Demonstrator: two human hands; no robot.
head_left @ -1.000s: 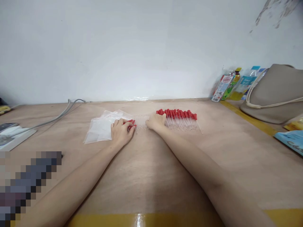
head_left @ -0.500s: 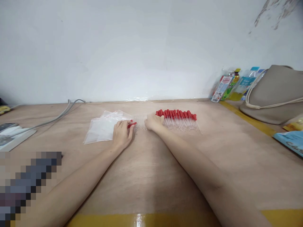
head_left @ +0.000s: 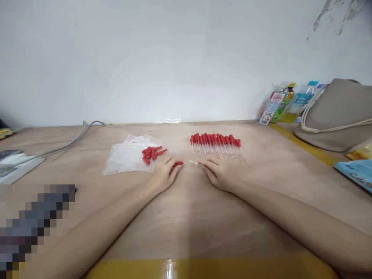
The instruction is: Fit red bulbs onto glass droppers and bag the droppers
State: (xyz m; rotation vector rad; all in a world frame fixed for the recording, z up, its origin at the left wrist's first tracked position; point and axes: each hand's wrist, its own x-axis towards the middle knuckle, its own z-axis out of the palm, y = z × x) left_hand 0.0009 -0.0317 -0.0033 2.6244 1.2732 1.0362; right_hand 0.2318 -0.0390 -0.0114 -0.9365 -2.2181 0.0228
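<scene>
Dropper row (head_left: pixel 215 144) is the datum. Left hand (head_left: pixel 166 173), nearside-left of the row, is nearly closed, fingers and thumb pinching one red bulb (head_left: pixel 178 164) whose end pokes out rightward. Right hand (head_left: pixel 217 172), just nearside of the row, has thumb and fingertips together on a clear tube (head_left: pixel 194 161) aimed left at the bulb; the two parts are near but apart. I read the step as tube into bulb. For a clean fit: get both on one axis, hold the tube close to the entering end so it can't flex (may be brittle), present the bulb mouth square, push with a slight twist, no side load. Can't tell which bulb end faces out, so check first. Stock: loose bulbs (head_left: pixel 153 154) lie left of the row, bare tubes (head_left: pixel 173 149) between them and it, clear bags (head_left: pixel 122 157) further left. Brace both wrists on the bench (head_left: pixel 180 217).
</scene>
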